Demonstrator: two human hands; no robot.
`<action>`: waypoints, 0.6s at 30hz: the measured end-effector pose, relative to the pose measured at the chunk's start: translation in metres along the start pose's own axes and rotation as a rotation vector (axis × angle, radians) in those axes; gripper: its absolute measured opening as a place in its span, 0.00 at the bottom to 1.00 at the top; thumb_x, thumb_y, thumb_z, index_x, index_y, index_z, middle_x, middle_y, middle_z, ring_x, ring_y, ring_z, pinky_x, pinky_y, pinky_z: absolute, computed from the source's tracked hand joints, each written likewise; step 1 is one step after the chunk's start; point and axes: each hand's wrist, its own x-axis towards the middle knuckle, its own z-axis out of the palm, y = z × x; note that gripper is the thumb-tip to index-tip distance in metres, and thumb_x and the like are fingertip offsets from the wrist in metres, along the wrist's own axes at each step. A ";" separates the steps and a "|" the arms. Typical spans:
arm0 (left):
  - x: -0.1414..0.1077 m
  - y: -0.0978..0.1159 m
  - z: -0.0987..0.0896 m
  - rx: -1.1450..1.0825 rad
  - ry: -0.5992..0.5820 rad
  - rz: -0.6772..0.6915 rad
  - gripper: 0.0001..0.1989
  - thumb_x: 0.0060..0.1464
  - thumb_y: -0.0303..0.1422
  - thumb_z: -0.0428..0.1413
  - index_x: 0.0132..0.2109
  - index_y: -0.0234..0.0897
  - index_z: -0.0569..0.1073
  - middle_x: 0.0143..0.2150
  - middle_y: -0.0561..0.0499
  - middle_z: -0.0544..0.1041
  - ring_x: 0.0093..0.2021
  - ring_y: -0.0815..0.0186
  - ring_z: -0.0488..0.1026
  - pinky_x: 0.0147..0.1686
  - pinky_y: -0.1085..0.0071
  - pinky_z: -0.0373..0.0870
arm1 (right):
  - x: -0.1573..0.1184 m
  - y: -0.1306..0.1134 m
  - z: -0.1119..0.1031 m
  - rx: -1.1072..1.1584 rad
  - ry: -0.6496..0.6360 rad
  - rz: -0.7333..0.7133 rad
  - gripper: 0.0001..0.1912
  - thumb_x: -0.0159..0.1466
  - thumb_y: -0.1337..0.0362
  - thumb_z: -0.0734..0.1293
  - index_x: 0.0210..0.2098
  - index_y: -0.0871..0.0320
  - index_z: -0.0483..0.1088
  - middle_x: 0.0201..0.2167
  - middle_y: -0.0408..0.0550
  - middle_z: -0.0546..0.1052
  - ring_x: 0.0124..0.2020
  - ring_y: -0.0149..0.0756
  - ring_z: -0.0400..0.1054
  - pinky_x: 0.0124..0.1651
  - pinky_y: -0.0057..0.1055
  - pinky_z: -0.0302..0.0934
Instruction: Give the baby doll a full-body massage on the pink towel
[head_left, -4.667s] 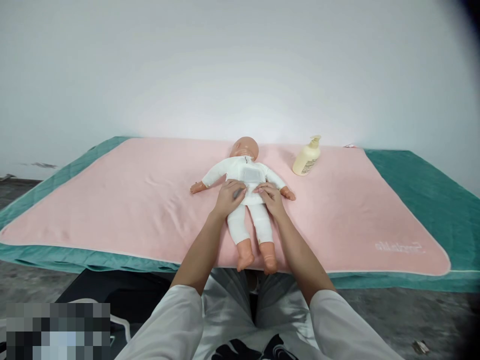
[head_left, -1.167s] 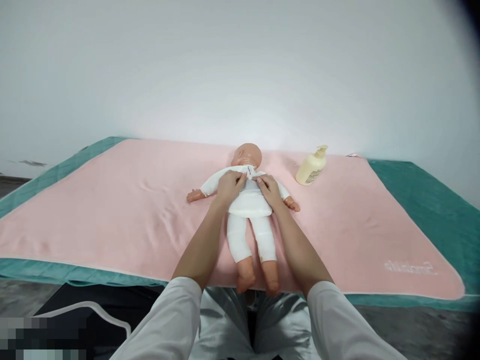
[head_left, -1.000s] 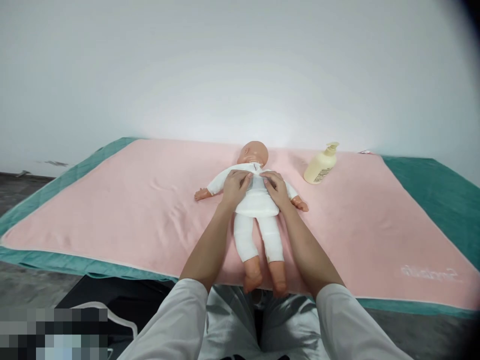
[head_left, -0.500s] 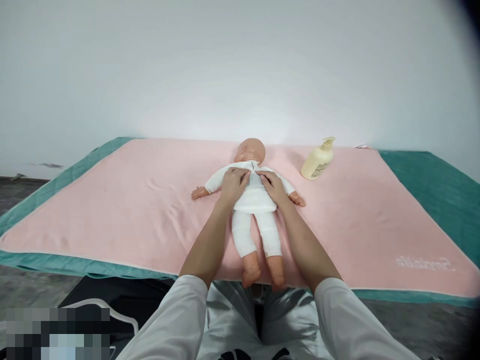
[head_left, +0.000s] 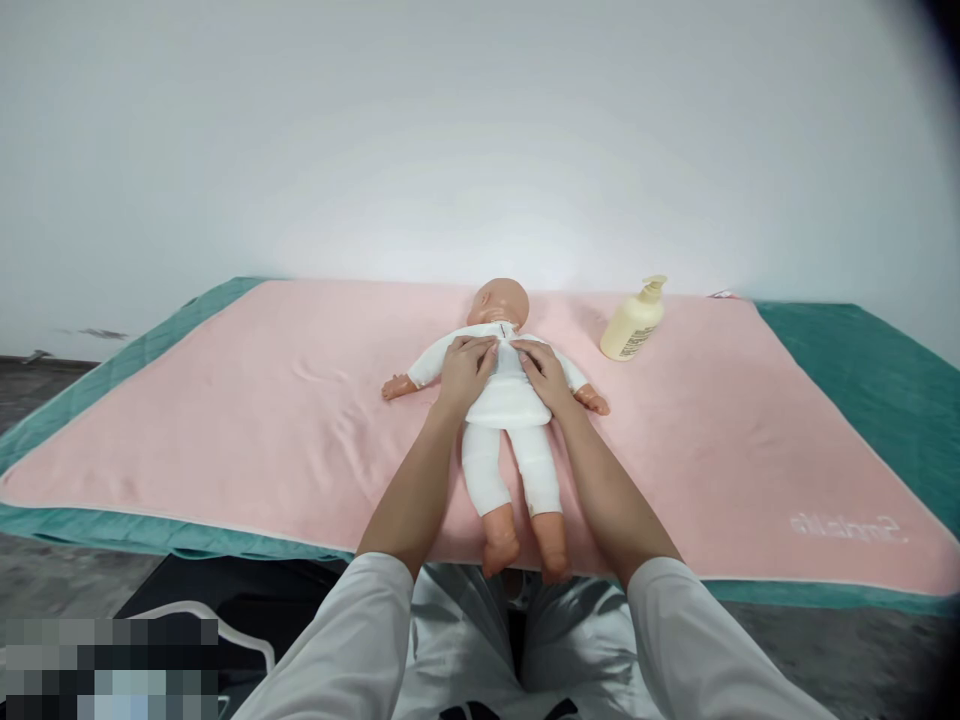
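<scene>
A baby doll (head_left: 510, 400) in white clothing lies on a pink blanket (head_left: 225, 420), its bald head toward the wall and its feet at the near edge. My left hand (head_left: 469, 370) rests on the left side of the doll's upper back, fingers laid over the cloth. On the right side of the upper back lies my right hand (head_left: 541, 372), its fingers also on the cloth. The fingertips of both hands point inward, a small gap between them. Neither hand visibly grips anything.
A pale yellow pump bottle (head_left: 632, 322) stands tilted in view right of the doll. Beneath the blanket, a green cover (head_left: 870, 370) shows at the edges. A white wall (head_left: 480, 140) rises behind. At the lower left is a black surface with a white curved piece (head_left: 225, 618).
The camera view has shifted very slightly. Both hands stay on the doll's upper back, with no clear movement.
</scene>
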 end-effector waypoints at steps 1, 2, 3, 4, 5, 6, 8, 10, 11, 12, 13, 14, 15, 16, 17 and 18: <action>0.000 0.000 0.001 0.002 0.012 0.003 0.18 0.65 0.36 0.47 0.50 0.37 0.79 0.52 0.49 0.79 0.52 0.58 0.71 0.57 0.57 0.65 | 0.000 0.001 0.000 -0.007 -0.002 -0.015 0.20 0.70 0.52 0.57 0.54 0.49 0.72 0.56 0.48 0.75 0.60 0.41 0.64 0.66 0.46 0.56; 0.000 -0.001 0.001 0.006 0.019 0.004 0.17 0.65 0.36 0.48 0.51 0.37 0.78 0.54 0.49 0.79 0.52 0.58 0.70 0.58 0.57 0.65 | 0.000 0.001 0.000 -0.013 -0.009 -0.027 0.20 0.70 0.51 0.57 0.55 0.49 0.71 0.57 0.48 0.74 0.61 0.40 0.63 0.67 0.46 0.55; 0.000 -0.001 0.002 0.010 0.020 0.004 0.17 0.64 0.36 0.48 0.52 0.37 0.77 0.55 0.48 0.78 0.52 0.57 0.70 0.58 0.57 0.64 | 0.001 0.002 0.000 -0.018 -0.021 -0.036 0.21 0.71 0.51 0.56 0.57 0.49 0.70 0.58 0.48 0.73 0.62 0.40 0.62 0.68 0.46 0.54; 0.000 -0.002 0.003 0.014 0.017 0.003 0.17 0.64 0.36 0.49 0.53 0.37 0.77 0.55 0.48 0.78 0.53 0.57 0.69 0.58 0.56 0.64 | 0.001 0.002 0.000 -0.024 -0.035 -0.039 0.22 0.71 0.51 0.55 0.58 0.50 0.69 0.60 0.48 0.72 0.63 0.39 0.61 0.69 0.45 0.53; 0.000 -0.002 0.004 0.020 0.011 0.002 0.17 0.64 0.36 0.49 0.54 0.37 0.77 0.56 0.48 0.77 0.53 0.57 0.69 0.58 0.56 0.64 | 0.001 0.002 0.000 -0.029 -0.049 -0.037 0.23 0.71 0.51 0.55 0.59 0.50 0.68 0.61 0.48 0.71 0.64 0.39 0.61 0.69 0.45 0.52; 0.000 -0.003 0.005 0.027 0.005 0.000 0.18 0.64 0.36 0.49 0.54 0.37 0.76 0.56 0.48 0.77 0.53 0.56 0.68 0.58 0.55 0.63 | 0.001 0.002 0.000 -0.035 -0.061 -0.031 0.23 0.71 0.50 0.55 0.59 0.50 0.67 0.61 0.48 0.70 0.64 0.39 0.60 0.70 0.46 0.51; 0.001 -0.003 0.006 0.043 -0.008 -0.007 0.18 0.64 0.36 0.50 0.55 0.37 0.76 0.57 0.48 0.76 0.53 0.56 0.68 0.58 0.54 0.63 | 0.002 0.002 0.000 -0.040 -0.075 -0.017 0.24 0.71 0.49 0.55 0.60 0.50 0.67 0.62 0.48 0.70 0.65 0.40 0.60 0.70 0.46 0.51; 0.001 -0.003 0.007 0.056 -0.024 -0.016 0.18 0.64 0.37 0.50 0.55 0.36 0.76 0.57 0.47 0.76 0.53 0.55 0.67 0.58 0.54 0.62 | 0.002 0.001 0.001 -0.033 -0.082 -0.007 0.25 0.70 0.48 0.54 0.60 0.50 0.67 0.61 0.48 0.71 0.64 0.40 0.61 0.70 0.46 0.51; 0.001 -0.003 0.007 0.061 -0.032 -0.020 0.18 0.64 0.37 0.50 0.55 0.36 0.76 0.57 0.47 0.76 0.54 0.55 0.67 0.58 0.54 0.62 | 0.002 0.001 0.001 -0.026 -0.082 -0.003 0.25 0.70 0.47 0.54 0.59 0.50 0.68 0.61 0.48 0.71 0.64 0.40 0.61 0.70 0.46 0.51; 0.002 -0.003 0.007 0.063 -0.040 -0.022 0.18 0.64 0.37 0.50 0.55 0.36 0.76 0.57 0.47 0.77 0.53 0.55 0.67 0.58 0.54 0.62 | 0.002 0.001 0.001 -0.019 -0.081 0.003 0.25 0.70 0.47 0.55 0.59 0.50 0.68 0.60 0.48 0.72 0.64 0.40 0.62 0.70 0.46 0.52; 0.002 -0.003 0.007 0.064 -0.049 -0.022 0.18 0.64 0.37 0.50 0.55 0.36 0.76 0.56 0.47 0.77 0.53 0.54 0.67 0.58 0.54 0.62 | 0.002 0.001 0.001 -0.014 -0.078 0.011 0.25 0.70 0.47 0.55 0.59 0.50 0.69 0.60 0.48 0.72 0.63 0.40 0.62 0.70 0.46 0.52; 0.002 -0.003 0.006 0.064 -0.057 -0.021 0.18 0.64 0.37 0.49 0.54 0.36 0.76 0.56 0.47 0.77 0.53 0.54 0.67 0.58 0.54 0.62 | 0.003 0.001 0.001 -0.010 -0.076 0.017 0.25 0.70 0.46 0.55 0.58 0.49 0.69 0.59 0.47 0.73 0.63 0.40 0.63 0.69 0.46 0.52; 0.003 -0.003 0.006 0.065 -0.067 -0.022 0.18 0.64 0.38 0.49 0.54 0.36 0.76 0.55 0.47 0.78 0.53 0.54 0.67 0.58 0.54 0.62 | 0.003 0.001 0.001 -0.009 -0.076 0.022 0.25 0.70 0.46 0.55 0.58 0.49 0.69 0.59 0.47 0.73 0.63 0.41 0.63 0.69 0.47 0.53; 0.003 -0.003 0.006 0.068 -0.078 -0.023 0.18 0.64 0.38 0.49 0.54 0.36 0.76 0.55 0.47 0.78 0.53 0.54 0.68 0.58 0.54 0.62 | 0.003 0.001 0.001 -0.010 -0.078 0.025 0.25 0.70 0.46 0.55 0.58 0.49 0.70 0.59 0.47 0.73 0.63 0.41 0.63 0.69 0.47 0.53; 0.004 -0.003 0.006 0.072 -0.089 -0.026 0.18 0.64 0.38 0.49 0.54 0.36 0.77 0.55 0.47 0.78 0.53 0.54 0.68 0.58 0.54 0.62 | 0.004 0.001 0.002 -0.012 -0.082 0.029 0.26 0.70 0.46 0.55 0.57 0.50 0.70 0.59 0.48 0.73 0.63 0.41 0.63 0.69 0.47 0.53; 0.005 -0.003 0.006 0.077 -0.099 -0.030 0.18 0.64 0.38 0.49 0.53 0.36 0.77 0.54 0.46 0.78 0.53 0.54 0.68 0.58 0.53 0.62 | 0.004 0.001 0.002 -0.013 -0.086 0.033 0.26 0.70 0.45 0.55 0.57 0.50 0.70 0.59 0.48 0.73 0.63 0.41 0.63 0.69 0.47 0.53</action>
